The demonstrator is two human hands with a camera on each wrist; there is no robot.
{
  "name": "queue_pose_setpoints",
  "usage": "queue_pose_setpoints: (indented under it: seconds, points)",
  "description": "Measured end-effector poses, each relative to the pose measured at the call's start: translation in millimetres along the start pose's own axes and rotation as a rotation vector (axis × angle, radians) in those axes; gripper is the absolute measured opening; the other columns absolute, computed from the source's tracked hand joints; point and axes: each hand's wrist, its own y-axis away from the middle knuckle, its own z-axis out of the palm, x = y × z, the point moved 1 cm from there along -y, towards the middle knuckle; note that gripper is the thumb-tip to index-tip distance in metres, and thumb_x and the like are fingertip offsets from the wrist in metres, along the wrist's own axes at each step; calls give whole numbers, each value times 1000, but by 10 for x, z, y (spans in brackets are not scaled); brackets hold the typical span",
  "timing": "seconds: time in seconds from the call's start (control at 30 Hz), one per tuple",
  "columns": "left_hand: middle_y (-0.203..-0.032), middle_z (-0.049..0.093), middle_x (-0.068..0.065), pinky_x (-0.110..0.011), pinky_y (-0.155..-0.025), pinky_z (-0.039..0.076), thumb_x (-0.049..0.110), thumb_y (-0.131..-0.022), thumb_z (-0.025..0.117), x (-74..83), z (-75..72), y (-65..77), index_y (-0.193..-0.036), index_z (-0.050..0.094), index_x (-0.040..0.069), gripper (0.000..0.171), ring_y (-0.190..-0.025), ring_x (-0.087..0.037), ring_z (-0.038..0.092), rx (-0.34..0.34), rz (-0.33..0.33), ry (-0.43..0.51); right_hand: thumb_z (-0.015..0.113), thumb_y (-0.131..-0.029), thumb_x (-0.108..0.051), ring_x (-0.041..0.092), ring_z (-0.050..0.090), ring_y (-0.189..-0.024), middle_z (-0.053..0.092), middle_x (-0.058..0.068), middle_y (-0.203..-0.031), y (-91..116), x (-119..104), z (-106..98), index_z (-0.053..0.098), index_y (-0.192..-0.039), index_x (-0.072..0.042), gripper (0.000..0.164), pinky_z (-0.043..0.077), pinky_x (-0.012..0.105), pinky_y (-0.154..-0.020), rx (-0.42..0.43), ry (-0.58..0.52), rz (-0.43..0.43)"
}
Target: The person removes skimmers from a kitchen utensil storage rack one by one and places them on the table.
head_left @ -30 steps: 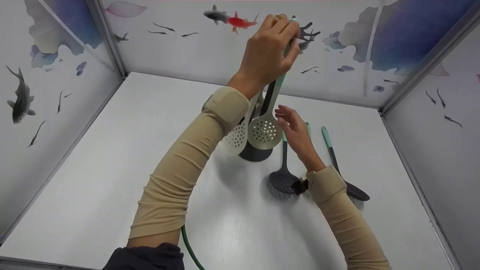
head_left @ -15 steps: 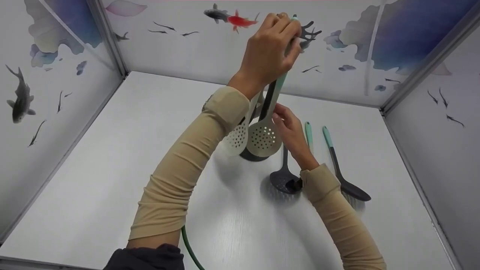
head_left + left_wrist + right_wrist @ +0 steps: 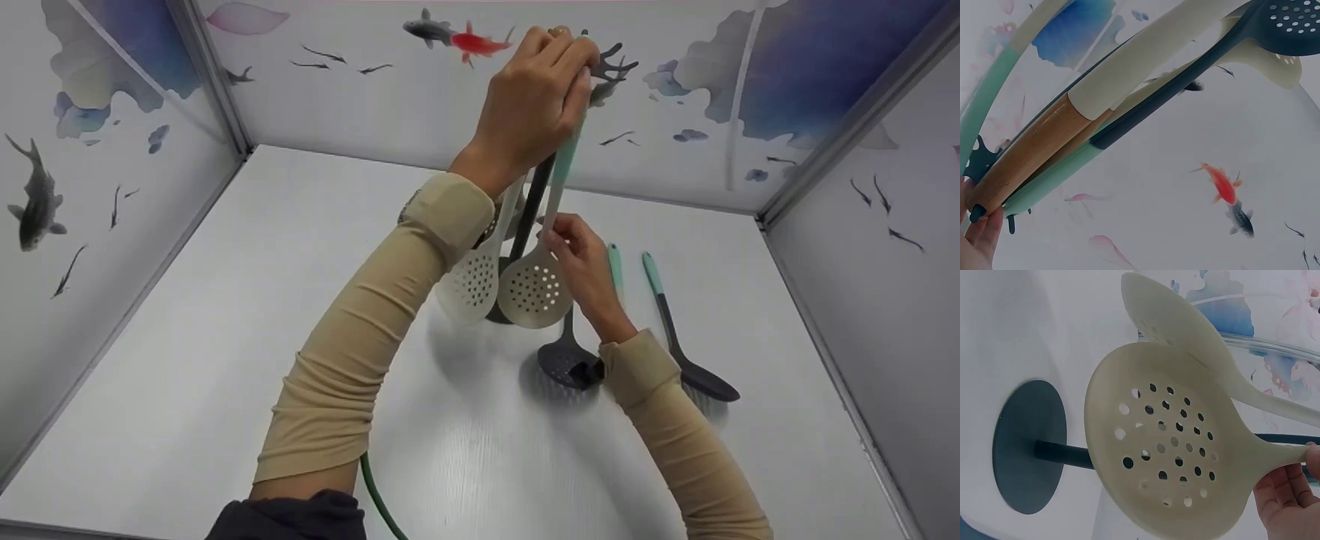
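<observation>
One wide view, two close ones

The head camera looks forward and down over the worktop (image 3: 210, 337), set back enough to take in the left hand (image 3: 532, 105), the right hand (image 3: 589, 270) and the rear wall (image 3: 360, 112). The left wrist camera sits close to a wooden handle (image 3: 1033, 152) and faces that wall at a slant; it shares the red koi (image 3: 1220, 183) with the head view. The right wrist camera, very near a perforated skimmer (image 3: 1219, 489), looks past it to the round stand base (image 3: 1022, 450), scene turned sideways; the head view shows both too.
</observation>
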Motion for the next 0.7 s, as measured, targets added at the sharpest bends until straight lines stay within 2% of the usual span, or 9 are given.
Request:
queue_pose_setpoints:
  seconds: [0.13, 0.37, 0.57, 0.7]
  points:
    - [-119, 60, -2, -12, -97, 37, 22, -97, 33, -15, -15, 3, -122, 56, 12, 36, -110, -14, 48, -22, -17, 42, 48, -94, -1, 16, 57, -97, 59, 18, -109, 44, -93, 2, 54, -111, 11, 22, 45, 24, -90, 4, -7, 3]
    - [-111, 61, -3, -13, -94, 40, 15, -94, 35, -36, -18, -1, -117, 58, 10, 32, -105, -15, 48, 14, -43, 130, 48, -93, 0, 20, 57, -97, 60, 14, -106, 76, -135, -11, 55, -109, 11, 20, 44, 26, -89, -6, -26, -50]
    - [-111, 61, -2, -11, -94, 37, 14, -96, 32, -33, -13, 8, -118, 57, 11, 33, -106, -14, 48, -15, -44, 112, 48, -93, 1, 24, 58, -98, 60, 8, -104, 148, -82, -116, 55, -108, 10, 19, 44, 27, -89, 7, -25, -36]
    - [-113, 60, -3, -10, -97, 36, 14, -97, 31, -38, -13, 5, -119, 56, 11, 34, -107, -15, 48, -26, -29, 73, 49, -93, -2, 19, 57, -94, 60, 6, -99, 168, 108, -281, 55, -113, 8, 23, 44, 26, -86, 51, -58, -14]
